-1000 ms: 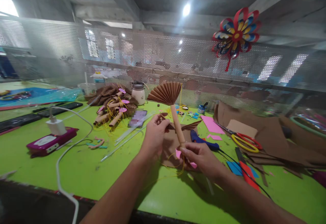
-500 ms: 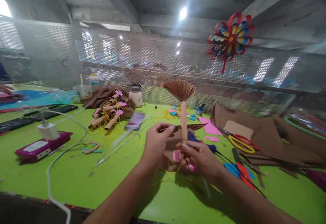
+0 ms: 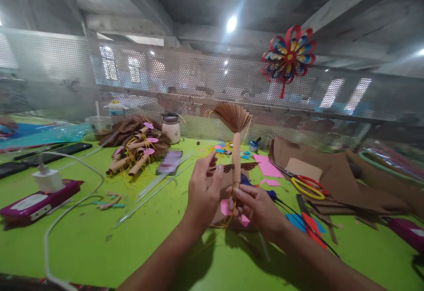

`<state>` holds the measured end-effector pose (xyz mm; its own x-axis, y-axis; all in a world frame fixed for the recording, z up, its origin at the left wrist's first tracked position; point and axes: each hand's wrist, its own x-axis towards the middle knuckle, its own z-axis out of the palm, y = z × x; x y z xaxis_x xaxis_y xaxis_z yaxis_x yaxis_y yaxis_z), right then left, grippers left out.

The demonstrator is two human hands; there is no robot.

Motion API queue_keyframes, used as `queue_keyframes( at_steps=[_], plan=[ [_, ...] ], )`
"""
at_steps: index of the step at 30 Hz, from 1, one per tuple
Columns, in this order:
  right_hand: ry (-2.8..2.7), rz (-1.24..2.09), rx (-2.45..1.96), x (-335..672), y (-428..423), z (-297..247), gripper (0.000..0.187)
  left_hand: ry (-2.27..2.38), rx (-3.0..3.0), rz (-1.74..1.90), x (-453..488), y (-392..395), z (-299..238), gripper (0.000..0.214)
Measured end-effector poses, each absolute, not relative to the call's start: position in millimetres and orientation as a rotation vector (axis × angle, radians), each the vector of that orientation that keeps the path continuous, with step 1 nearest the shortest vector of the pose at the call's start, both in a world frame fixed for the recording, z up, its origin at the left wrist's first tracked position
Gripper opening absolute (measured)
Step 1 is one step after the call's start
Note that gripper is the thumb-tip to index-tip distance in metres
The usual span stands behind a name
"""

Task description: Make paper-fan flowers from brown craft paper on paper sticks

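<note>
My right hand (image 3: pixel 255 205) grips the lower end of a brown paper tube figure (image 3: pixel 236 156), held upright above the table. A pleated paper fan (image 3: pixel 232 116) spreads from its top, and pleated wings (image 3: pixel 248 166) stick out at both sides. Yellow string and pink paper pieces (image 3: pixel 226 207) hang around the fingers of that hand. Just left of the tube, my left hand (image 3: pixel 203 189) is open, fingers apart, close to the left wing, which it partly hides. Behind my right hand a blue glue gun (image 3: pixel 270 194) partly shows.
Scissors (image 3: pixel 306 185) and brown paper sheets (image 3: pixel 344 176) lie right, near a red-handled knife (image 3: pixel 313 229). Several similar paper tubes (image 3: pixel 139 163) with yellow string are piled left. A white cable (image 3: pixel 56 224) runs from a purple power strip (image 3: pixel 39 200) across the green table (image 3: pixel 139 247).
My left hand has let go of the left wing and opened its fingers. My right hand keeps its grip on the tube. The camera view has shifted slightly.
</note>
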<state>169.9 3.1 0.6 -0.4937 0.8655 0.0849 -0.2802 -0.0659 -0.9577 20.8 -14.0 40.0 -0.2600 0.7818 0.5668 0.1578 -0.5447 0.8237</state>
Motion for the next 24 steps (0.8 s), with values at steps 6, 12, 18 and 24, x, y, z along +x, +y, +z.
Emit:
queue_keyframes(
  at_steps=[6, 12, 18, 24],
  plan=[
    [-1.341, 1.69, -0.69, 170, 2, 3, 0.036, 1.043, 1.589, 2.014, 25, -19, 42, 0.042],
    [-1.332, 1.759, -0.641, 171, 0, 7, 0.034, 0.986, 1.068, 1.778, 19, -8, 39, 0.034],
    [-1.447, 1.9, -0.483, 177, -3, 9, 0.031, 0.561, 0.968, 1.032, 23, -14, 38, 0.028],
    [-1.443, 1.948, -0.503, 176, -2, 8, 0.032, 0.529, 0.961, 1.049, 30, -18, 39, 0.024]
  ],
)
